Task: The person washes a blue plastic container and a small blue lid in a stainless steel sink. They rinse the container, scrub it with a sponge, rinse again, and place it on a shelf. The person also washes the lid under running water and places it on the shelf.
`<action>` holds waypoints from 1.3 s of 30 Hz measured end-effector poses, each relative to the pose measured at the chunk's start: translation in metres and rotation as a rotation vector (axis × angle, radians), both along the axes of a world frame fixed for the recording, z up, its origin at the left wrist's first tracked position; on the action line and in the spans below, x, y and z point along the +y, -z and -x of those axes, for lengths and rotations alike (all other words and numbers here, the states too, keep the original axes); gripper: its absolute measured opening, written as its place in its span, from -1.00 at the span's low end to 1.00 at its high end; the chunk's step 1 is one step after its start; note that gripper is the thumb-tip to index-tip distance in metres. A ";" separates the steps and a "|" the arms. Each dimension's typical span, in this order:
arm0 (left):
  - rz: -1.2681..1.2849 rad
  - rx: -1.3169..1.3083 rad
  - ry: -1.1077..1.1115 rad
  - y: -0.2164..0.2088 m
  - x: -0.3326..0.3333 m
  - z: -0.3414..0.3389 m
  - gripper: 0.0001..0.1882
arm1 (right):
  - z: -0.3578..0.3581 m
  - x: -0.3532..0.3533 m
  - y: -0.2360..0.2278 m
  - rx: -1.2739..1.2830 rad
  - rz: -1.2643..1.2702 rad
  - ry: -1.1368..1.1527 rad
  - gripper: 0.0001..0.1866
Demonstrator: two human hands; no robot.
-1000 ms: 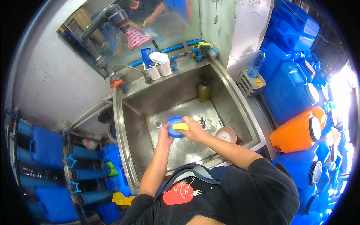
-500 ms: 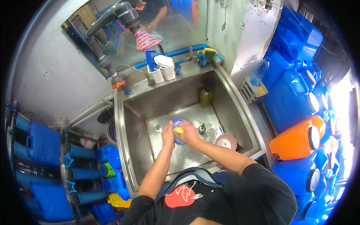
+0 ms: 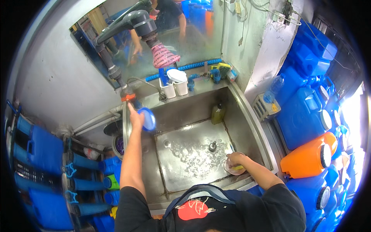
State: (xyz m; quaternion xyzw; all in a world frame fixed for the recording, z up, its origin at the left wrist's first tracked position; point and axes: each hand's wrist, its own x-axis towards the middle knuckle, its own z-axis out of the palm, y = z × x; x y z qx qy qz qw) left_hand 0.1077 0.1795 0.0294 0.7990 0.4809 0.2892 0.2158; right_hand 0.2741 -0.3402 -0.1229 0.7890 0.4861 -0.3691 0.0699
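Note:
My left hand [image 3: 135, 116] is at the sink's back left corner, closed on a round blue lid [image 3: 149, 119] held tilted over the edge. A finger of that hand reaches up to the orange valve handle [image 3: 129, 97] on the grey pipe and seems to touch it. My right hand [image 3: 235, 158] is down in a pink bowl [image 3: 234, 170] at the right of the steel sink [image 3: 181, 112]. Its fingers are closed round a yellow sponge [image 3: 238, 167], only partly visible. Water and suds lie on the sink floor beside a dark upright drain fitting [image 3: 212, 146].
A bottle of greenish liquid [image 3: 217, 114] stands in the sink's back right corner. White holders [image 3: 168, 91] and sponges [image 3: 223, 69] line the back ledge. Above hangs a grey pipe with a pink-wrapped end [image 3: 164, 56]. Blue jugs [image 3: 305, 112] and an orange jug [image 3: 307, 156] crowd the right.
My hands have parted from the sink's middle. The left took the blue lid up to the valve at back left; the right moved with the yellow sponge into the pink bowl.

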 end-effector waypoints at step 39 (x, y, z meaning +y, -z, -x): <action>1.559 -0.920 0.456 0.040 -0.208 -0.020 -0.53 | 0.039 0.216 -0.101 1.522 -0.817 0.903 -0.11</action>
